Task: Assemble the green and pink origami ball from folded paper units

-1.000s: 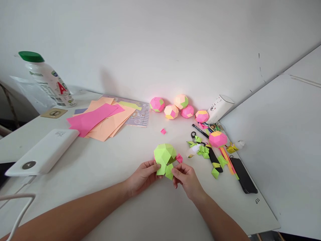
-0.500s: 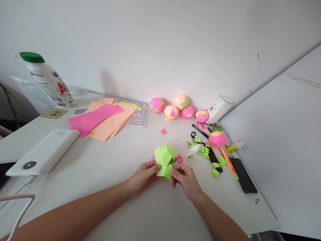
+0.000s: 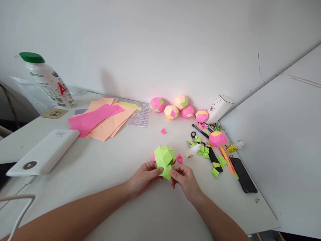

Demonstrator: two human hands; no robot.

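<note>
A lime-green folded paper ball (image 3: 165, 157) with a little pink showing at its sides sits low over the white table (image 3: 100, 167). My left hand (image 3: 144, 177) pinches its lower left edge. My right hand (image 3: 185, 179) pinches a green flap at its lower right. Both hands have their fingers curled closed on the paper. A small pink folded piece (image 3: 179, 158) lies just right of the ball.
Several finished pink, yellow and green paper balls (image 3: 171, 111) line the wall, one more (image 3: 217, 139) on green scraps and black-handled tools. Pink and orange sheets (image 3: 100, 118), a power bank (image 3: 42, 152), a bottle (image 3: 48, 80) and a dark phone (image 3: 243, 175) lie around.
The green ball has turned and sunk slightly toward my hands; the loose flaps beneath it are drawn in closer. My hands stayed nearly in place.
</note>
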